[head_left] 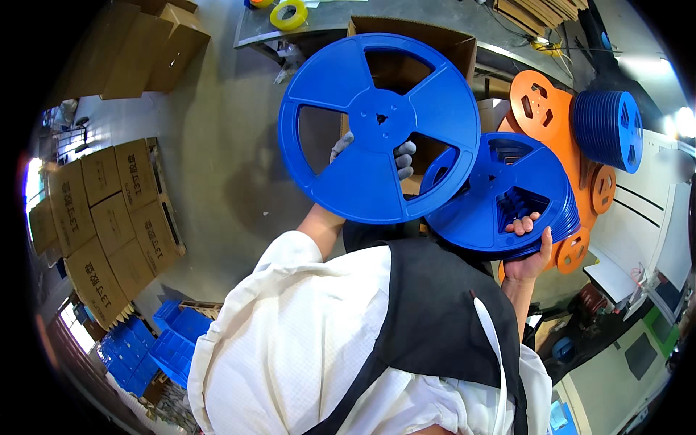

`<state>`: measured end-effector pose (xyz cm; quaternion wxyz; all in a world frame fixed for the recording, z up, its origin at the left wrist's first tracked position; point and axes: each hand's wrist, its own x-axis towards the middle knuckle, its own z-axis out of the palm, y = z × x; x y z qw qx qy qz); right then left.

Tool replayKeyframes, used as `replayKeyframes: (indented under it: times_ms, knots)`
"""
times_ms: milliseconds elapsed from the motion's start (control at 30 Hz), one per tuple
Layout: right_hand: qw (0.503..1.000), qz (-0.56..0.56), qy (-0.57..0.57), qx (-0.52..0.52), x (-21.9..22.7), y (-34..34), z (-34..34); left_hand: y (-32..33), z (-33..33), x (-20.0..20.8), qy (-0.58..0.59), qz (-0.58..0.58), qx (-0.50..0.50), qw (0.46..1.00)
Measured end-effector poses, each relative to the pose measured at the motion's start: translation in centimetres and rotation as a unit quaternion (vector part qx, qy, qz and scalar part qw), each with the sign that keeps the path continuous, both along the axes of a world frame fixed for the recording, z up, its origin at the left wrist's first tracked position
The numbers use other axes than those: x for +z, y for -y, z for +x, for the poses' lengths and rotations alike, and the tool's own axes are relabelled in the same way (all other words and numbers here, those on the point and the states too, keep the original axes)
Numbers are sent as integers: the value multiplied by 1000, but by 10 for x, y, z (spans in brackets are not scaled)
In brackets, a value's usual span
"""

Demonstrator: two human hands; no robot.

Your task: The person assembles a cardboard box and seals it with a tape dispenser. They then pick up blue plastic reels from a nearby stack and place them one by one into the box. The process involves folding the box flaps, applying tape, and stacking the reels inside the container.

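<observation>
A large blue plastic reel (391, 109) with three window openings is held up in front of me. My left hand (404, 159), in a grey glove, grips it from behind. Some of its fingertips show through two of the openings; the rest is hidden. To the right, my right hand (534, 257) is closed on the edge of a stack of blue reels (471, 210), its bare fingers reaching through an opening of the top one. The raised reel overlaps the stack's left side in view. Behind the raised reel is an open cardboard box (464, 54), mostly covered by it.
Orange reels (536, 105) and another stack of blue reels (602, 130) stand at the right. A workbench (330, 16) with a tape roll (288, 14) lies ahead. Stacked cartons (109, 217) sit on a pallet at the left, with blue crates (174, 348) nearby.
</observation>
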<state>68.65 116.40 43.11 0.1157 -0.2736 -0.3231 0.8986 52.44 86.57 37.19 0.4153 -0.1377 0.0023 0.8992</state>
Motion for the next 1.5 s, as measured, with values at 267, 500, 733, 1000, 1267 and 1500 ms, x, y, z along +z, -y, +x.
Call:
replayKeyframes:
  times_ms: [267,500,733,1000,1267,1500]
  knots:
    - [999,-18,21,-26,-3,-5,3,-2,-17,-32,39,47,-6,998]
    - [992,-1,103,-68,-8,-38,11,-3,-46,-151,110,-102,-3,989]
    - [964,81,235,95,-7,-63,-10,-34,-63,-402,237,-314,18,919]
    - [908,90,396,98,-14,-109,-12,-10,-104,-597,140,-651,31,745]
    - [877,77,467,81,-69,-127,-39,-7,-135,-657,-98,-846,-74,519]
    - [866,85,486,86,-92,-140,-43,-42,-204,-702,-225,-840,-363,335]
